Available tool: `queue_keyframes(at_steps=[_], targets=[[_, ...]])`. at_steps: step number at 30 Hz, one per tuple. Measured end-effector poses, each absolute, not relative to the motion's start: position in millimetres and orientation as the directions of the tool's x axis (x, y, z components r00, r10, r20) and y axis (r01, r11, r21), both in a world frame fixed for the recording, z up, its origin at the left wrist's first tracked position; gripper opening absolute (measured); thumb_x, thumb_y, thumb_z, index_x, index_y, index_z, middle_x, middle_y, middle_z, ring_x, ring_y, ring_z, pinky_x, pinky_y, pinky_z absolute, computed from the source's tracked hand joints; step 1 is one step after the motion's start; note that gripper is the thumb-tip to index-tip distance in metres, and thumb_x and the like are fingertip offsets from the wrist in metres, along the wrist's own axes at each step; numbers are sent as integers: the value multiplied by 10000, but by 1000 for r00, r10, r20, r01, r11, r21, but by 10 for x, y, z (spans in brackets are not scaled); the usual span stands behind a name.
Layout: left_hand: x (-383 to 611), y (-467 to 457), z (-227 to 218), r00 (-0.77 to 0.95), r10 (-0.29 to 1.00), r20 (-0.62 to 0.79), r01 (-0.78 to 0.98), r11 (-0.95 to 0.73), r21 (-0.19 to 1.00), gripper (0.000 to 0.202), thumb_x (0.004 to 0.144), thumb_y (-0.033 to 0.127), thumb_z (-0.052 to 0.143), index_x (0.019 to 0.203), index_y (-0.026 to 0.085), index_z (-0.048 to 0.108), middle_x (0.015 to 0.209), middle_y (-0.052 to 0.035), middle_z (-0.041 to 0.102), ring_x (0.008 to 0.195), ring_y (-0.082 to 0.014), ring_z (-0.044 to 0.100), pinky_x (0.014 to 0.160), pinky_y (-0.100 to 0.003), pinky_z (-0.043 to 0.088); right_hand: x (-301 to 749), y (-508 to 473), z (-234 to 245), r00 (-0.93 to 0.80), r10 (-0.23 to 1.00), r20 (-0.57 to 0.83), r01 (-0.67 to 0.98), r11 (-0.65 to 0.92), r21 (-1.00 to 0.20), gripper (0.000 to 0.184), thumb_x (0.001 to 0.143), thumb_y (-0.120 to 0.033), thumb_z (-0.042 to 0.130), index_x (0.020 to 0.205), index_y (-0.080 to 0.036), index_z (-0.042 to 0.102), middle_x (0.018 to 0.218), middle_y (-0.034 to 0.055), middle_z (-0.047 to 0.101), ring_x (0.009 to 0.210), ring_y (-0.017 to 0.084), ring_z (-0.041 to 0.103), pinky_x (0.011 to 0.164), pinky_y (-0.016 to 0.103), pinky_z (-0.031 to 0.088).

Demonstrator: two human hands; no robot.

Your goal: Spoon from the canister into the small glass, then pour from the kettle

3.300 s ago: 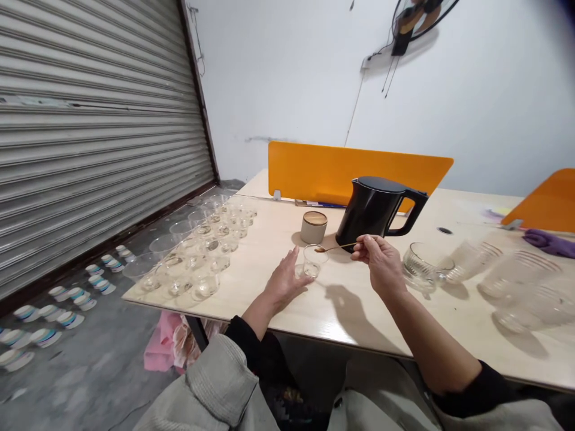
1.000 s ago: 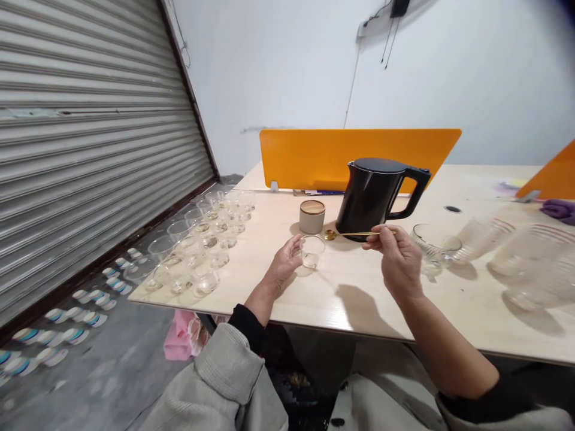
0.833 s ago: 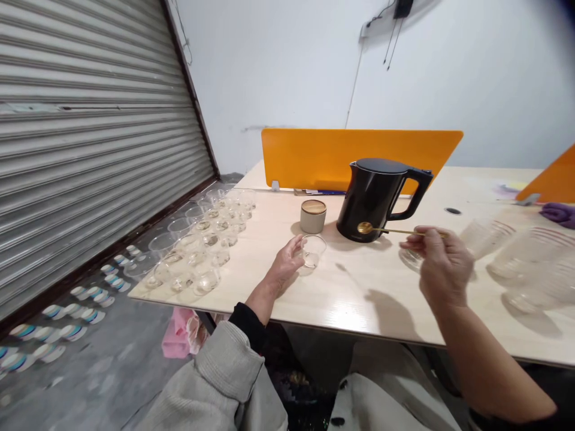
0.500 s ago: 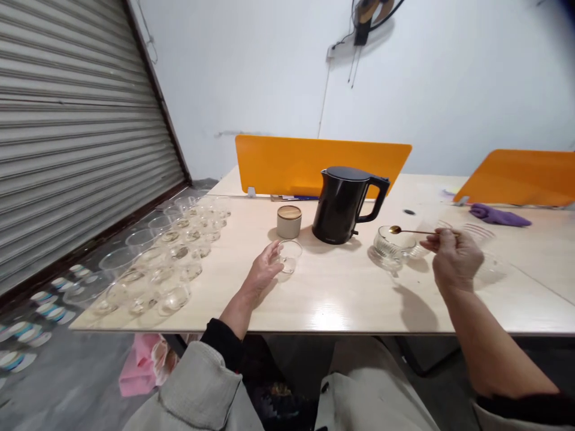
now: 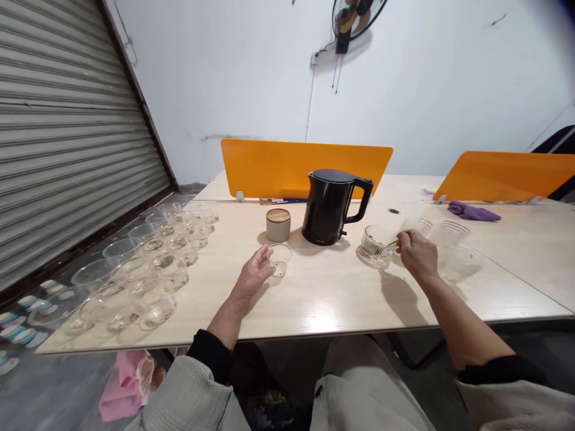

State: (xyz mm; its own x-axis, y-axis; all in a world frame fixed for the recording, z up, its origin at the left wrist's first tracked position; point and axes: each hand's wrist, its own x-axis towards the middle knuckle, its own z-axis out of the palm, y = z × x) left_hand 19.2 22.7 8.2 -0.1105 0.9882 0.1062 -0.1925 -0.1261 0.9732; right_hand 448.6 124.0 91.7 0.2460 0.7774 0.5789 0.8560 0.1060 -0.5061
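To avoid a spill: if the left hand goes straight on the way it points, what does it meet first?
The glass, right at the left hand; they seem to touch, though depth is unclear.

- spoon (image 5: 393, 242): mostly hidden by right hand (image 5: 417, 256) and cup (image 5: 374, 242)
- fan (image 5: 357, 15): cut off by top edge
- glasses (image 5: 135, 287) at left: blurred

A white wall (image 5: 233, 72) fills the far side, with a fan (image 5: 354, 15) mounted high on it and cables (image 5: 309, 96) hanging below. On the left, a grey roller shutter (image 5: 58, 131) runs down to a grey floor (image 5: 54, 389). The pale wooden worktop (image 5: 323, 293) carries an orange divider panel (image 5: 305, 167) at the far middle and a second orange panel (image 5: 503, 176) at the far right. Light glares off the worktop's near part.
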Motion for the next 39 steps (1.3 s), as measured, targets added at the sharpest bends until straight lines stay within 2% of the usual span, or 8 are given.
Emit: queue_keyframes(at_steps=[4, 7, 11, 13, 19, 29, 33, 39], targets=[[203, 199, 123, -112, 990, 90, -185, -110, 977, 820, 769, 239, 800, 1526, 219, 487, 1612, -187, 477, 1530, -308, 398, 1228, -481, 336, 4477, 1244, 897, 321, 804, 501, 769, 87, -633, 187, 933, -277, 527, 802, -229, 652, 693, 23, 701, 628, 196, 670, 686, 324, 467], [205, 182, 142, -106, 991, 81, -184, -100, 978, 814, 770, 246, 807, 1522, 233, 496, 1613, -177, 479, 1522, -314, 409, 1229, -485, 333, 4502, 1278, 873, 393, 795, 461, 635, 128, -762, 161, 908, -255, 564, 802, -220, 680, 683, 15, 687, 598, 170, 648, 643, 296, 492], [199, 177, 142, -107, 991, 84, -167, -101, 981, 802, 780, 249, 801, 1523, 245, 498, 1614, -168, 480, 1524, -312, 405, 1232, -488, 326, 4529, 1336, 879, 504, 810, 300, 271, 181, -945, 106, 830, -165, 611, 753, -193, 678, 618, -15, 631, 508, 121, 578, 517, 231, 484], [194, 183, 133, -105, 990, 90, -160, -107, 981, 800, 781, 252, 800, 1523, 249, 500, 1613, -168, 481, 1529, -313, 396, 1228, -488, 330, 4536, 1349, 891, 531, 816, 229, 138, 184, -973, 113, 816, -135, 606, 724, -179, 654, 584, -27, 596, 472, 101, 547, 482, 209, 482], [184, 210, 100, -95, 991, 94, -161, -109, 981, 813, 775, 254, 802, 1528, 241, 495, 1611, -176, 481, 1533, -321, 386, 1204, -480, 365, 4593, 1347, 882, 603, 786, 137, 0, 172, -985, 158, 837, -91, 564, 706, -172, 603, 513, -44, 533, 416, 89, 507, 429, 197, 484], [194, 212, 97, -96, 990, 101, -167, -116, 979, 797, 769, 259, 811, 1509, 263, 515, 1612, -164, 481, 1530, -318, 392, 1201, -482, 375, 4691, 1335, 998, 688, 712, 143, -89, 278, -957, 156, 893, -128, 566, 748, -186, 580, 552, -47, 560, 432, 88, 546, 449, 194, 511], [182, 231, 61, -87, 990, 115, -167, -128, 978, 784, 781, 259, 806, 1509, 257, 514, 1612, -161, 482, 1533, -314, 390, 1214, -483, 361, 4661, 1320, 973, 652, 728, 213, -9, 289, -957, 133, 886, -158, 598, 755, -182, 592, 559, -41, 570, 442, 98, 565, 443, 196, 518], [166, 250, 33, -83, 989, 122, -163, -135, 977, 788, 776, 278, 832, 1503, 262, 528, 1593, -158, 505, 1523, -328, 405, 1226, -503, 345, 4545, 1325, 845, 554, 785, 278, 108, 264, -959, 90, 820, -155, 658, 731, -167, 662, 563, -30, 590, 439, 84, 538, 402, 153, 466]])
